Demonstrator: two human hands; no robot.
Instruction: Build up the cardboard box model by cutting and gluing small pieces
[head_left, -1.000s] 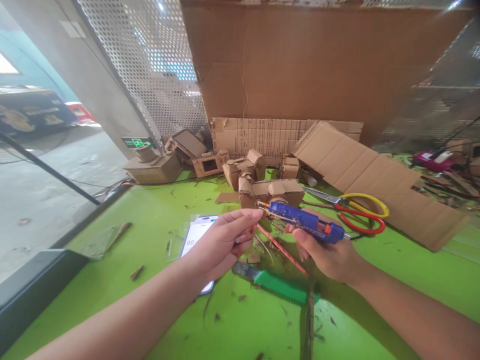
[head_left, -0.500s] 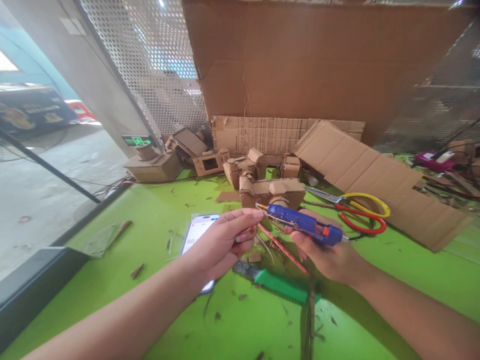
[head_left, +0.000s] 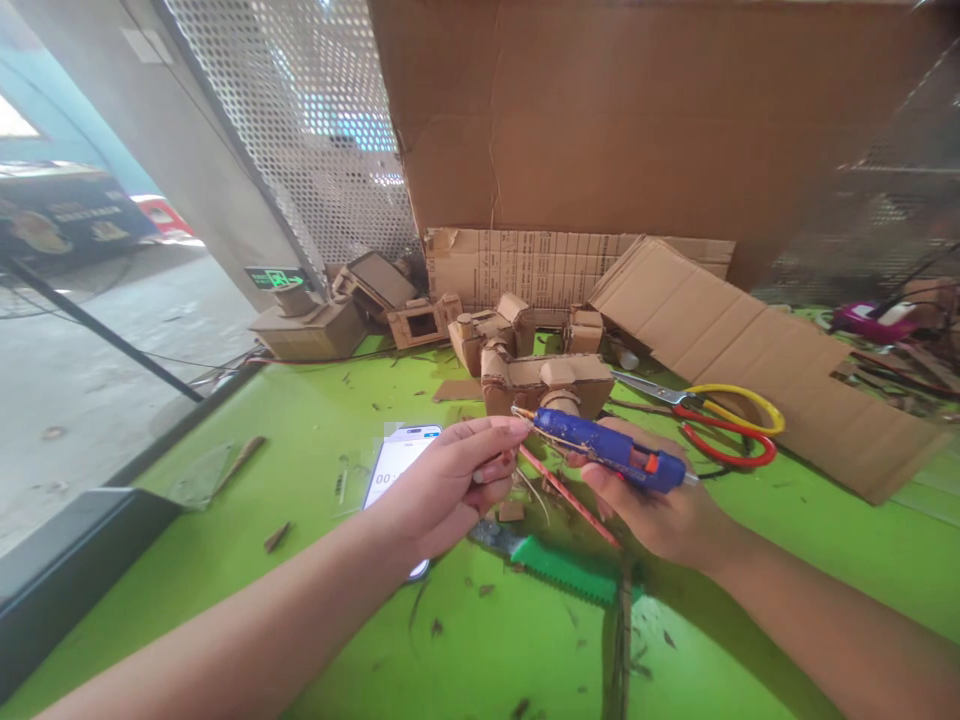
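Observation:
My right hand (head_left: 660,505) is wrapped round a blue hot glue gun (head_left: 600,445), its nozzle pointing left. At the nozzle tip, my left hand (head_left: 457,475) pinches a thin tan strip (head_left: 551,434) that runs along the gun's side; where the strip ends is hidden. Just behind the gun stands a cardboard camera model (head_left: 517,378). Below my hands lie a utility knife with a green handle (head_left: 570,572) and a thin red stick (head_left: 570,495). A phone (head_left: 394,460) with a lit screen is partly covered by my left hand.
Scissors with red and yellow handles (head_left: 724,415) lie to the right, by a large cardboard sheet (head_left: 742,350). More cardboard models (head_left: 420,322) and a cardboard box (head_left: 311,332) stand at the back. Scraps litter the green table (head_left: 315,590). A dark box (head_left: 75,570) sits at left.
The view has shifted very slightly. Both hands, the glue gun and the strip hold nearly the same positions.

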